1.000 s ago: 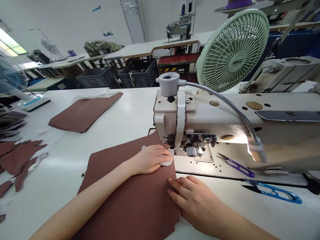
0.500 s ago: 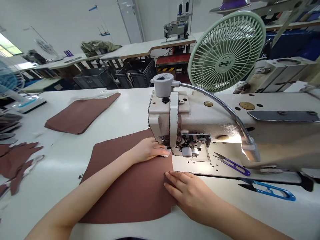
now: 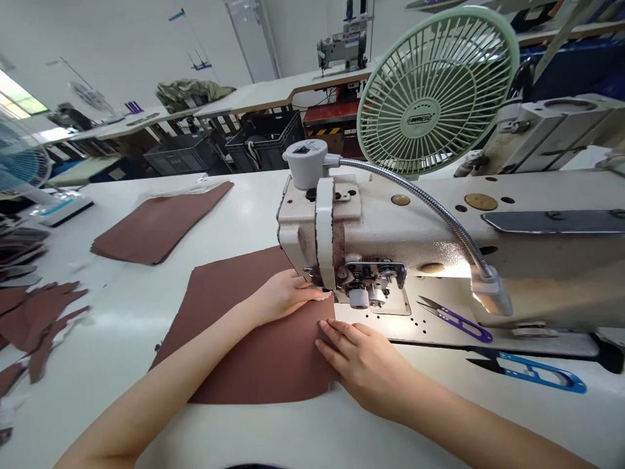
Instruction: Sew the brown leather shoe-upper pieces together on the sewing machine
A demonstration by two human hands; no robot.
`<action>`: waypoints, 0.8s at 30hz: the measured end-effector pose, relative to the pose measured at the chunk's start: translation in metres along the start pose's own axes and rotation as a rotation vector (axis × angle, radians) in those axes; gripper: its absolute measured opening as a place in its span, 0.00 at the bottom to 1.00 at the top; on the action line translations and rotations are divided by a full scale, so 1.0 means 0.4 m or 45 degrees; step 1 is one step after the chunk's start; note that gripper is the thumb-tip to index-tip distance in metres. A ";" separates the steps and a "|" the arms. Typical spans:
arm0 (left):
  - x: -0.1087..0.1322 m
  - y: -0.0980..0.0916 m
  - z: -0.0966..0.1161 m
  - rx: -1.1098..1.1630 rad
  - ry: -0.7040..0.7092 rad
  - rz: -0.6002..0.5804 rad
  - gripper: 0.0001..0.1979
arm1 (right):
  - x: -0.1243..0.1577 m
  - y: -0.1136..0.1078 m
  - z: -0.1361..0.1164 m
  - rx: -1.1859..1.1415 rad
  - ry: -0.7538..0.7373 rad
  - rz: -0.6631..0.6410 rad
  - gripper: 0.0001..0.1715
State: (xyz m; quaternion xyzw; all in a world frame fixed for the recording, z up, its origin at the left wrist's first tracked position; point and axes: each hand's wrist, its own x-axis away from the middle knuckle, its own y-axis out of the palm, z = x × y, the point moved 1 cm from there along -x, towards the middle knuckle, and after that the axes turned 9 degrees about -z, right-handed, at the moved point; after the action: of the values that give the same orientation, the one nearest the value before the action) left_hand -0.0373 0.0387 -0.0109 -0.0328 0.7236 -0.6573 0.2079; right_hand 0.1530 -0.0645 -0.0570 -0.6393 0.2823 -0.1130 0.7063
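A brown fabric panel point(image 3: 263, 371) lies flat on the white table, its right edge by the needle area of a sewing machine point(image 3: 317, 228). My left hand point(image 3: 280, 296) is on the panel beside the machine head. Its fingers are closed on the fabric near the presser foot, where a small whitish edge shows at the fingertips; the machine head partly hides them. My right hand point(image 3: 364, 361) rests on the panel's right edge, nearer to me, with fingers stretched out flat. The needle itself is hidden.
Purple thread snips point(image 3: 461, 322) and blue thread snips point(image 3: 537, 374) lie at the right. A stack of brown panels point(image 3: 161, 225) sits at the back left, with fabric scraps point(image 3: 39, 319) at the far left. A green fan point(image 3: 424, 111) and a bendable lamp point(image 3: 488, 290) stand over the machine.
The panel's near edge has shifted away from me, toward the machine. My right hand has moved slightly forward with it; my left hand stays by the machine head. The camera view has shifted a little.
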 end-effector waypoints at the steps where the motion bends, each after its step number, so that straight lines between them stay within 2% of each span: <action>1: -0.001 -0.005 0.001 0.004 0.002 -0.022 0.15 | 0.000 0.004 0.002 0.004 0.007 0.001 0.22; 7: -0.007 -0.008 0.025 -0.019 -0.054 -0.164 0.16 | -0.010 0.020 0.012 0.028 0.032 -0.021 0.22; 13: -0.012 0.003 0.058 -0.081 -0.244 -0.298 0.13 | -0.016 0.027 0.013 0.004 0.066 -0.042 0.25; 18: -0.023 0.021 0.084 -0.122 -0.441 -0.474 0.08 | -0.019 0.034 0.012 -0.002 0.113 -0.026 0.25; 24: -0.051 0.041 0.109 -0.124 -0.680 -0.671 0.07 | -0.028 0.037 0.015 0.043 0.154 -0.010 0.28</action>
State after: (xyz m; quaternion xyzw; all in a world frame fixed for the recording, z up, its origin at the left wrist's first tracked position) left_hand 0.0001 0.0064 -0.0235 -0.3978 0.6412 -0.6213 0.2112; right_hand 0.1441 -0.0513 -0.0684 -0.6206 0.3200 -0.1590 0.6980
